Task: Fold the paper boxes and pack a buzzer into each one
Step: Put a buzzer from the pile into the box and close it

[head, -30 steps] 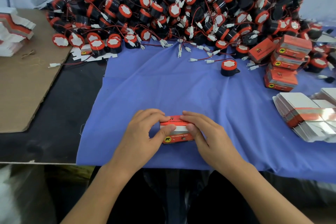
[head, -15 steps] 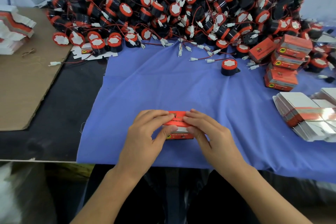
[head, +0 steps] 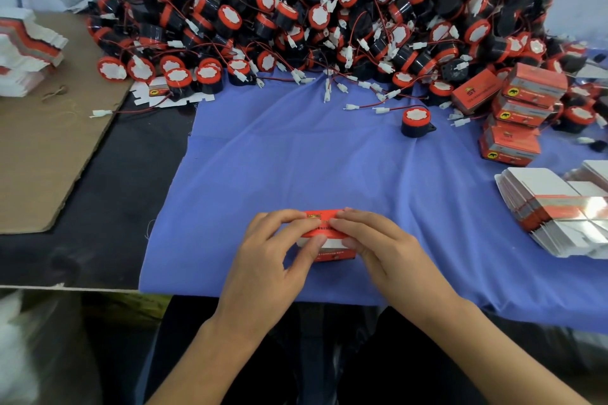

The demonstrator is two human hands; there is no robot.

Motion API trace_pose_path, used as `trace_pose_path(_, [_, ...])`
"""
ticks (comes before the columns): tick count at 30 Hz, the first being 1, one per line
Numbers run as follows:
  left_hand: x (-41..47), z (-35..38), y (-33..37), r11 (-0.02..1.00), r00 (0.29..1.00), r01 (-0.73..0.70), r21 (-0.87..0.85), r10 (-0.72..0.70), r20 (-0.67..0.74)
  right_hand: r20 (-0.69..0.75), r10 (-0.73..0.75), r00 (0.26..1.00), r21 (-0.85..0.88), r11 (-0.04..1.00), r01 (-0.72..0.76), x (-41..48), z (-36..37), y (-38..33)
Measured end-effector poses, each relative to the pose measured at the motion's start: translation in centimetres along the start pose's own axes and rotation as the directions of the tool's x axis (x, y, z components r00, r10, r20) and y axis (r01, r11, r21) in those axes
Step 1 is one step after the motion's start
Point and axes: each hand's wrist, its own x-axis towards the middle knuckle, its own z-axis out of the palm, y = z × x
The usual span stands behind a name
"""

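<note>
Between the curled fingers of left hand (head: 263, 260) and right hand (head: 388, 246), one box (head: 329, 240) is nearly closed; beyond them few packed boxes (head: 513, 115), very many buzzers (head: 329, 10) remain.

Shows bare forearms running to the lower frame edge, a bare left hand (head: 273, 260) and bare right hand (head: 391, 256), nails cut short.

A: Box (head: 330, 253), any change?
B: Tipped up toward the camera. More of the orange top shows than a second ago.
A: Hands?
B: Left hand (head: 273, 256) and right hand (head: 385, 250): fingertips slid inward and now nearly meet on top. The left thumb now covers the front logo.
</note>
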Motion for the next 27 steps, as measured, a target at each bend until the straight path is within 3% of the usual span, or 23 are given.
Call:
trace_pose_path(8, [-0.1, 0.1, -0.1, 1.000, 1.000, 0.000, -0.012, 0.000, 0.007, -0.003, 0.064, 0.998, 0.125, 0.990, -0.064, -0.1, -0.2, -0.7])
trace_pose_path(11, [-0.3, 0.2, -0.1, 1.000, 1.000, -0.001, -0.025, 0.001, -0.001, 0.013, 0.053, 0.999, 0.100, 0.994, -0.054, 0.0, -0.5, -0.9])
trace_pose_path(17, [-0.5, 0.6, -0.2, 0.997, 1.000, 0.030, -0.075, -0.030, -0.002, 0.075, -0.032, 0.997, -0.113, 0.993, 0.041, 0.0, -0.6, -2.1])
trace_pose_path(27, [-1.4, 1.8, -0.9, 0.988, 0.998, 0.052, -0.148, -0.058, -0.039, 0.108, -0.040, 0.993, -0.112, 0.992, 0.052, 0.5, -0.6, -1.9])
